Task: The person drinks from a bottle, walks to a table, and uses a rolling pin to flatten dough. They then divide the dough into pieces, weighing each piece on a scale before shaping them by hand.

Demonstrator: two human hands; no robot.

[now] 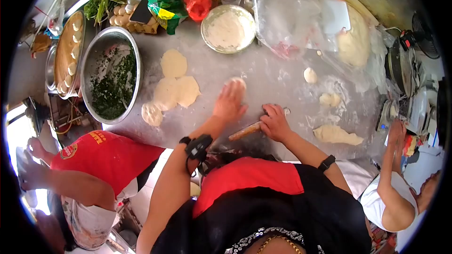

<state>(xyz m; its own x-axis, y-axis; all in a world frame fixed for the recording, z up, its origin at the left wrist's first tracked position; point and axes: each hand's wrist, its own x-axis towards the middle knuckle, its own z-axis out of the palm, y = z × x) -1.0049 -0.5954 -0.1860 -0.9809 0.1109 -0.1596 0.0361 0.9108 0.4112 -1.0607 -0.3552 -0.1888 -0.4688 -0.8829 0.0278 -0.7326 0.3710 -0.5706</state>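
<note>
My left hand [230, 101] lies flat, fingers stretched out, over a small dough piece [240, 82] that is partly hidden under the fingertips. Closer to the table's front edge, my right hand [275, 121] is closed over a wooden rolling pin [242, 132], which lies slantwise on the metal table. Thin rolled dough rounds [174, 64] lie left of my hands, some overlapping. Off to the right are a small dough ball [310, 75], a dough lump [329, 99] and a long flattened dough strip [337, 134].
A metal bowl of chopped greens [136, 73] stands at left, a bowl of flour [229, 29] at the back. Plastic sheeting partly covers a large dough mass [354, 42]. Eggs [123, 19] sit back left. One person in red [101, 157] is at left, another [391, 197] at right.
</note>
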